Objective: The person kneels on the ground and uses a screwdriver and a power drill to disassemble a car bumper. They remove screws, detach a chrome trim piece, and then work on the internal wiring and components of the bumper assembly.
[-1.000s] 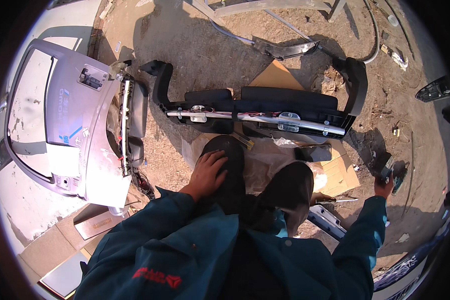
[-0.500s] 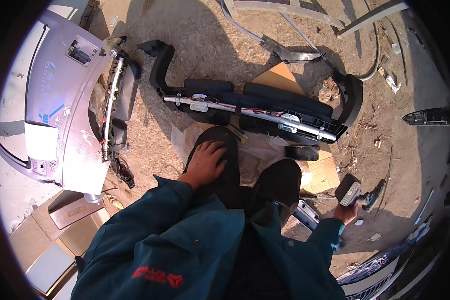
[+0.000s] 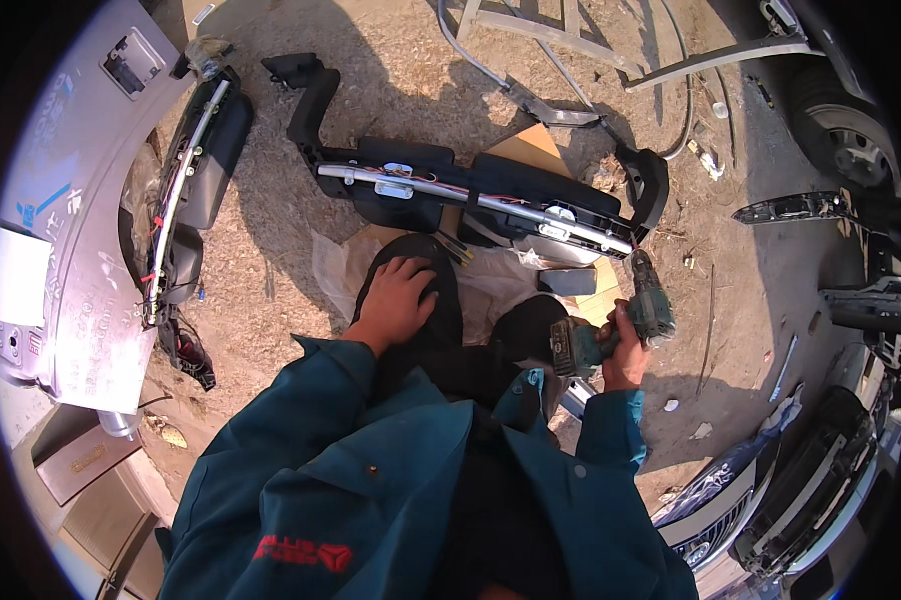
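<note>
- Dressed in a dark teal jacket (image 3: 316, 470) with long sleeves (image 3: 266, 425) and a pointed collar (image 3: 451, 415).
- Marked on the left front with red lettering (image 3: 286, 551) and a red emblem (image 3: 336, 557).
- Fastened with round buttons (image 3: 580, 470).
- Clad below in black trousers (image 3: 448, 300).

Long black plastic housing with silver tube (image 3: 543, 181) on the ground, crosswise ahead of both knees. Crumpled clear plastic sheet (image 3: 487, 286) between it and the knees. Dark flat rectangular slab (image 3: 569, 281) just ahead of the right knee (image 3: 524, 320). Left hand (image 3: 395, 300) on the left knee (image 3: 443, 312). Green-and-black cordless drill (image 3: 655, 312) in right hand (image 3: 626, 352), nose at housing's right end, contact unclear. Second black housing with silver tube (image 3: 219, 160) to the left; greyish-lilac sheet-metal panel (image 3: 101, 215) further left.
</note>
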`<state>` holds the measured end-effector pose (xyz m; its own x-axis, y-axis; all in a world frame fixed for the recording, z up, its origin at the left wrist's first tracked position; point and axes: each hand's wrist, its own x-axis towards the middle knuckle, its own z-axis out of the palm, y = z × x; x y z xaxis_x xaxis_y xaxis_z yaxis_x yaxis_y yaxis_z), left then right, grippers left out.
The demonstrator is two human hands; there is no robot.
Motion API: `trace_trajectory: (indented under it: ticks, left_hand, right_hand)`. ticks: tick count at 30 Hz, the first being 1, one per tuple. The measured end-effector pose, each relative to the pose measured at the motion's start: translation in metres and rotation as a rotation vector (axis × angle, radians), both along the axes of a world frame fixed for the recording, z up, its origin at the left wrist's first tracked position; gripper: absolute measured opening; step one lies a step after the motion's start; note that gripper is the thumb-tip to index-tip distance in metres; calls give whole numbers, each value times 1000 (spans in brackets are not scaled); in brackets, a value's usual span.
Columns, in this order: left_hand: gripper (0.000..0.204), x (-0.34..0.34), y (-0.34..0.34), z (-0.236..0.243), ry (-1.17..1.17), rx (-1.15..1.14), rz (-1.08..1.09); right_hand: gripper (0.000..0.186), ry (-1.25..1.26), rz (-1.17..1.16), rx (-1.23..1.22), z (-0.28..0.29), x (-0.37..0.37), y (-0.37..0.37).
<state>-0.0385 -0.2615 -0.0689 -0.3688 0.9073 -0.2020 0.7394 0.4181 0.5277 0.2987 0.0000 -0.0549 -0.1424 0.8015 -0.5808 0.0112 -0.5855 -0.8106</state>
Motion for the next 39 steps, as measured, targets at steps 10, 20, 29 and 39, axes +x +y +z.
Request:
trace_trajectory:
  ticks: [10,20,29,39]
  left_hand:
    - [38,-6,-17,-8,-17,62,2]
    - [35,-4,-16,-12,-14,75,13]
    - [35,-6,-13,-12,-9,65,8]
    - [35,-6,-14,-14,-23,92,25]
  right_hand:
    - [25,-261,307,-192,9,-56,2]
    - [29,-310,361,-235,-12,-51,10]
    - [31,-316,369,-230,-12,-58,16]
    - [28,-345,416,-256,-14,-62,15]
